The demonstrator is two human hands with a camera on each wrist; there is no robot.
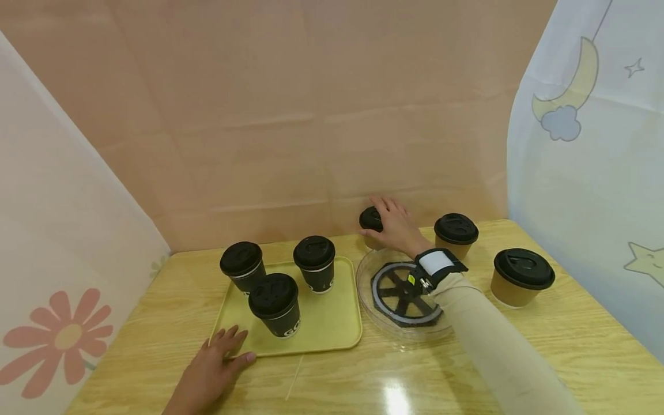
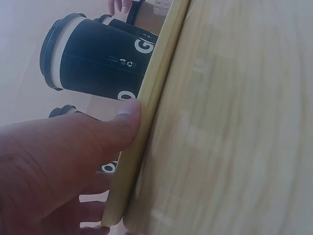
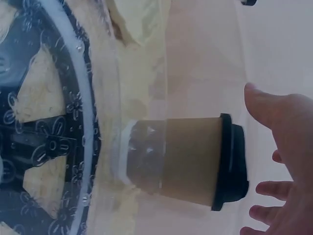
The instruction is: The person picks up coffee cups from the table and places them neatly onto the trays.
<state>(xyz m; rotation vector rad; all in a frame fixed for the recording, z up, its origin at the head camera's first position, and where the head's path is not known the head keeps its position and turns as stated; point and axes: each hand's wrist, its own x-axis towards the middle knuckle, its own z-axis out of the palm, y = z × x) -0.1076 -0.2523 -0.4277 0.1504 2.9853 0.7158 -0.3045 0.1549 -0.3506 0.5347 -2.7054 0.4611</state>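
My right hand (image 1: 396, 227) is spread over a brown paper cup (image 3: 188, 161) with a black lid at the back of the table. In the right wrist view, the thumb and fingers are just beyond the lid, with a gap showing between. My left hand (image 1: 215, 363) rests at the front left corner of a yellow tray (image 1: 334, 325), its thumb on the rim (image 2: 146, 105). On that tray stand three black paper cups with black lids: one at the front (image 1: 275, 305), one at the back left (image 1: 244, 268) and one at the back right (image 1: 316, 265).
Right of the tray sits a round clear plastic container (image 1: 363, 288) around a black spoked base (image 1: 407, 294) with a grey ring, under my right wrist. Two more brown lidded cups stand farther right, one behind (image 1: 455, 233) and one nearer (image 1: 521, 279). Cloth hangings (image 1: 249, 115) enclose the table.
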